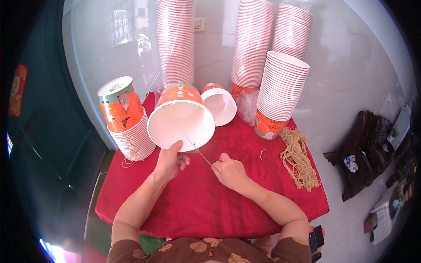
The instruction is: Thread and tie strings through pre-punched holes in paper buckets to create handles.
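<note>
L hand (170, 161) grips orange paper bucket (181, 118) rim | R hand (229, 172) pinches string (197, 150) | red cloth (206, 197)

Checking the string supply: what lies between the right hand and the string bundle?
In the head view, bare red cloth with one loose string piece lies between the right hand and the bundle.

A tipped bucket (181, 125) is lying mid-worktop (197, 206), just beyond the left hand (170, 161). A second tipped bucket (219, 105) is sitting right behind it. Bucket stacks (127, 118) are standing left, another stack (280, 94) right, and a string bundle (299, 160) is lying at the right edge.
</note>
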Action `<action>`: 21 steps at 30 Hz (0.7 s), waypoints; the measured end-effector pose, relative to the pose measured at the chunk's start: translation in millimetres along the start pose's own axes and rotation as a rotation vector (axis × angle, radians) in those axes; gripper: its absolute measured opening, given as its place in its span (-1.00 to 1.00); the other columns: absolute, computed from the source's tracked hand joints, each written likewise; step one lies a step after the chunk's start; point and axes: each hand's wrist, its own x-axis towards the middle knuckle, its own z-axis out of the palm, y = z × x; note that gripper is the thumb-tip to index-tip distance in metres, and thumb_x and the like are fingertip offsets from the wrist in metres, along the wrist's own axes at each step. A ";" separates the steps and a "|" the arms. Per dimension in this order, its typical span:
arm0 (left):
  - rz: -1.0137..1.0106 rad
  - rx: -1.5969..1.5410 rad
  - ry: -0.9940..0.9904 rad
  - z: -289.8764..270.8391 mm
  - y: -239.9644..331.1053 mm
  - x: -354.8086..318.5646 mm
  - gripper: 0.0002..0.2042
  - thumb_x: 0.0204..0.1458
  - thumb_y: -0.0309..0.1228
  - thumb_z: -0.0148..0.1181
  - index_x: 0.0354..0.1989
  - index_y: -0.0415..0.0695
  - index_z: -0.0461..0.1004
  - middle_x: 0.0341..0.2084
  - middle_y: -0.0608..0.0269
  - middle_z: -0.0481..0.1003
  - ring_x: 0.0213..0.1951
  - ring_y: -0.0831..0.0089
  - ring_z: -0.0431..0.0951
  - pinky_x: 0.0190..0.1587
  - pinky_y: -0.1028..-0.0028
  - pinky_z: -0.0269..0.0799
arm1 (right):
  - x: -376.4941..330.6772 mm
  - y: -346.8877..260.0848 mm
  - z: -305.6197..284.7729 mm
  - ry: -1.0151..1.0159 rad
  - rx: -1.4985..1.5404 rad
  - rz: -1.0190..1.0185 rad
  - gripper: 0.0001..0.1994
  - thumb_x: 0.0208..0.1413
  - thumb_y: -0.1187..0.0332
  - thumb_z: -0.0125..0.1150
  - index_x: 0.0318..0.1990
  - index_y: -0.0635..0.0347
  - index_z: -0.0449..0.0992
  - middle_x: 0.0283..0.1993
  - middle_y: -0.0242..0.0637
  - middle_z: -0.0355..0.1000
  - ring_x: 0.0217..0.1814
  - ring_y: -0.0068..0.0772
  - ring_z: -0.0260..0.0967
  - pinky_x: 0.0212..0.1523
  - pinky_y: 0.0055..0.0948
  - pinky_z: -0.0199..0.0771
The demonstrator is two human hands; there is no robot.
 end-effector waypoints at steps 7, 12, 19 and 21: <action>-0.051 -0.153 -0.227 14.8 -5.7 -10.0 -0.69 0.31 -0.31 -0.23 -0.06 -0.34 0.32 -0.54 0.01 0.53 -0.61 0.36 0.49 -0.63 0.45 0.41 | 9.1 10.9 23.0 -0.020 0.434 0.325 -0.84 0.14 0.38 0.14 -0.30 0.26 0.60 -0.43 -0.03 0.54 -0.49 -0.16 0.53 -0.45 -0.27 0.53; -0.066 -0.217 -0.213 8.8 -28.9 -11.2 -0.69 0.31 -0.29 -0.22 -0.06 -0.33 0.30 -0.56 0.04 0.51 -0.63 0.36 0.48 -0.63 0.44 0.40 | 13.0 15.1 24.6 0.027 1.066 0.562 -0.82 0.23 0.48 0.02 -0.11 0.32 0.53 -0.30 -0.26 0.54 -0.38 -0.49 0.48 -0.32 -0.47 0.51; -0.111 -0.278 -0.142 7.3 -49.8 -8.5 -0.72 0.30 -0.29 -0.21 -0.07 -0.28 0.29 -0.57 0.05 0.50 -0.63 0.36 0.47 -0.65 0.46 0.36 | 13.9 25.0 24.8 0.290 1.687 0.623 -0.84 0.28 0.45 0.00 -0.05 0.22 0.45 -0.10 -0.22 0.52 -0.09 -0.35 0.49 -0.04 -0.35 0.48; -0.125 -0.282 -0.133 7.3 -52.7 -7.9 -0.72 0.30 -0.29 -0.20 -0.07 -0.27 0.29 -0.57 0.05 0.50 -0.64 0.36 0.47 -0.65 0.46 0.36 | 12.5 28.1 24.4 0.310 1.781 0.636 -0.86 0.27 0.46 0.01 -0.09 0.22 0.46 -0.14 -0.23 0.52 -0.19 -0.42 0.48 -0.12 -0.43 0.48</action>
